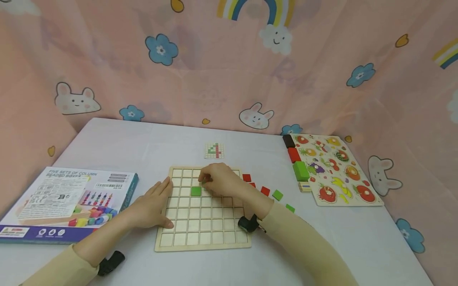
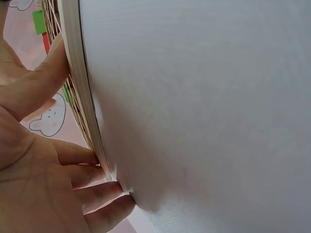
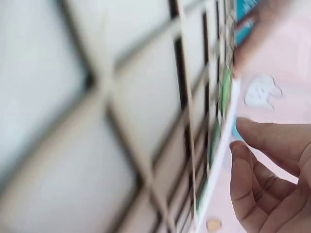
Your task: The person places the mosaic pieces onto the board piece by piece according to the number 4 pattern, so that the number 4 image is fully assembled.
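The grid board (image 1: 195, 226) lies on the surface (image 1: 161, 143), a green tile (image 1: 195, 191) in one cell. The left hand (image 1: 152, 206), fingers spread, touches its left edge; the right hand (image 1: 222, 180) is over upper cells, thumb and fingers narrowly apart.

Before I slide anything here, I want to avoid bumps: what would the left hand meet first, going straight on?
The left hand would first meet the gridded board, at its left edge, which the fingers appear to touch; fingertip height is hard to judge.
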`<state>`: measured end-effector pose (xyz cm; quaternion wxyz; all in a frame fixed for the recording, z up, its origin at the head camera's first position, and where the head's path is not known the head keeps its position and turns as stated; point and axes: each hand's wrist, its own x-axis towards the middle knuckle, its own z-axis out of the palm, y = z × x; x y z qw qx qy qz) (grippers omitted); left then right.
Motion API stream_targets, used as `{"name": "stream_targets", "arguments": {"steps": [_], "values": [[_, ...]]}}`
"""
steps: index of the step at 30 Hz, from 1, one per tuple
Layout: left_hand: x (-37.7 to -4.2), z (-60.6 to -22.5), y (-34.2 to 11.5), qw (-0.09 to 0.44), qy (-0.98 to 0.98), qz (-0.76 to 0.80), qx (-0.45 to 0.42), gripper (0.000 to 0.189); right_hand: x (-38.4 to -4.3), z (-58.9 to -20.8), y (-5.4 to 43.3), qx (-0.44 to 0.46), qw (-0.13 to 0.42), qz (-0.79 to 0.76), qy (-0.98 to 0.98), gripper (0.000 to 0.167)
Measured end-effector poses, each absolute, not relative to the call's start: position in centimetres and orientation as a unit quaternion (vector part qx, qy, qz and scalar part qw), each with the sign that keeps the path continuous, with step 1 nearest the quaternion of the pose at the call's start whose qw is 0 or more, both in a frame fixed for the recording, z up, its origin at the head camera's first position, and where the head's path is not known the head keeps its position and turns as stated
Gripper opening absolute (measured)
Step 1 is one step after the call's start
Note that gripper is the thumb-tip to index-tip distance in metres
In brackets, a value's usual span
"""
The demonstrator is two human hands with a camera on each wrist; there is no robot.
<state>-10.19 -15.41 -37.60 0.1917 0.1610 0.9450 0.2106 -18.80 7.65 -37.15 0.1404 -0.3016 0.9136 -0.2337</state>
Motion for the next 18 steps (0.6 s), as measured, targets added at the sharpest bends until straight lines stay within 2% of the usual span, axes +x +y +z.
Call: {"name": "stream_targets", "arguments": {"steps": [5,18], "values": [[-10.2,-37.6,-15.3,0.192,0.946,0.207,0.161,0.120,-19.6,-36.0,11.7,-0.273,0.146,-0.265,0.913,0.013],[-10.3,-37.6,-15.2,0.194,0.946,0.205,0.157,0.120,-20.3,-34.9,23.4,-0.183,0.254,-0.218,0.924,0.016]]}}
